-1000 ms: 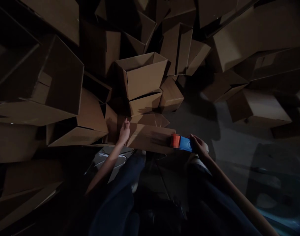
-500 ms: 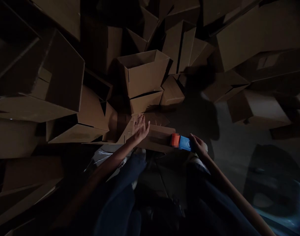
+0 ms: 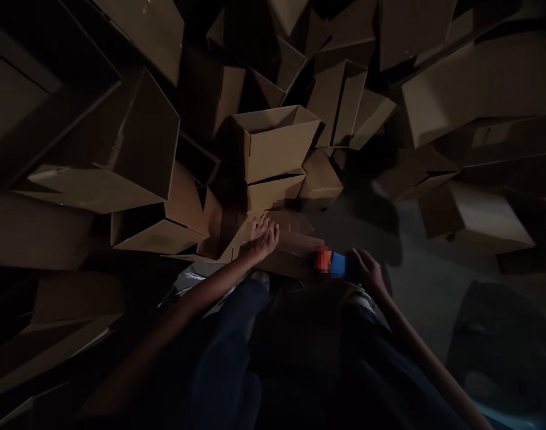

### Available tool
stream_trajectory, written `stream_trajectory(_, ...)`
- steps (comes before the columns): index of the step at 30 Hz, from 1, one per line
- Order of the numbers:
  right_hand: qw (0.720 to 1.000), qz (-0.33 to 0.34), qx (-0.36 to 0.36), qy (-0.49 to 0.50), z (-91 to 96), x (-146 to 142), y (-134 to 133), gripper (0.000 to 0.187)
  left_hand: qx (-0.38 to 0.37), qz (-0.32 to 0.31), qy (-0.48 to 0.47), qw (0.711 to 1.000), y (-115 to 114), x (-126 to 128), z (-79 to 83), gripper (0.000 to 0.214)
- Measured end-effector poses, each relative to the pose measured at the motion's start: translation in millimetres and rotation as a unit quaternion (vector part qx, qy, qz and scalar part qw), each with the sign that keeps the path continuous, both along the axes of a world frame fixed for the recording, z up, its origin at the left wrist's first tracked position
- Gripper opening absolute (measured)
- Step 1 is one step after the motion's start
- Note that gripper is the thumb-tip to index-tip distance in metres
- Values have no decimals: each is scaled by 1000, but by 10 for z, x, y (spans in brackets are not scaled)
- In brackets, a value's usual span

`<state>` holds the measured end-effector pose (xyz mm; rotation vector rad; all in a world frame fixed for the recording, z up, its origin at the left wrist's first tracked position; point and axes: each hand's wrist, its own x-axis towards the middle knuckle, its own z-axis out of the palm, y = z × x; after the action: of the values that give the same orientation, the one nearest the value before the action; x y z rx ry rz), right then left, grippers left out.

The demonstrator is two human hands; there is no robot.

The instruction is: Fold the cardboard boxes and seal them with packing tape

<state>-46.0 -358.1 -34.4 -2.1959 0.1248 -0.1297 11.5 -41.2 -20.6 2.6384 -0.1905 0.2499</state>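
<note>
A long brown cardboard box (image 3: pixel 295 254) lies low in front of my feet. Over its left end rests my left hand (image 3: pixel 265 236), palm down with fingers slightly bent and apart, holding nothing. At the box's right end, my right hand (image 3: pixel 368 270) is closed around a blue-and-red handheld tool (image 3: pixel 343 266). The tool's red end is blurred into blocks and points left to the box's edge; dim light hides its exact kind. Whether the tool touches the cardboard I cannot tell.
An open carton (image 3: pixel 282 152) stands just beyond the box. Larger cartons (image 3: pixel 112 185) crowd the left, and several more (image 3: pixel 483 215) lie to the right. Grey floor (image 3: pixel 416 257) shows right of my right hand. My legs (image 3: pixel 230 340) are below.
The view has shifted, so the cartons appear lower and farther right. My left hand's fingers are more bent. The blue-and-red tool stays in my right hand at the box's right end.
</note>
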Motion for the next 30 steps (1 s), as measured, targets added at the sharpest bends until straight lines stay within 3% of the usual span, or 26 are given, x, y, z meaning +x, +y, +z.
stream_trajectory(4, 996, 11, -51, -78, 172, 160, 65, 53, 39, 11, -7, 999, -6, -36, 21, 34)
stream_trajectory(7, 978, 82, -117, -150, 472, 313, 247, 38, 56, 6, -13, 998, -8, -57, 18, 31)
stream_trajectory(9, 952, 157, -189, -183, 716, 420, 442, 35, 73, -17, -22, 997, -23, -57, 4, 33)
stream_trajectory(11, 912, 268, -275, -143, 933, 521, 679, 34, 90, -51, -29, 994, -54, -47, -22, 33)
stream_trajectory(13, 889, 314, -315, -108, 1072, 605, 930, 38, 100, -81, -32, 991, -94, -34, -54, 32)
stream_trajectory(14, 846, 350, -398, -48, 1103, 638, 1050, 47, 101, -88, -31, 991, -112, -29, -69, 32)
stream_trajectory(17, 807, 377, -455, 9, 1056, 704, 1344, 68, 106, -93, -28, 990, -136, -22, -94, 33)
stream_trajectory(21, 792, 356, -492, 58, 818, 770, 1503, 98, 116, -74, -17, 990, -100, -9, -82, 24)
stream_trajectory(23, 790, 340, -503, 81, 688, 807, 1482, 103, 118, -62, -9, 991, -72, 5, -73, 22)
stream_trajectory(30, 786, 347, -498, 118, 440, 788, 1334, 66, 102, -50, 19, 993, -39, 38, -49, 18)
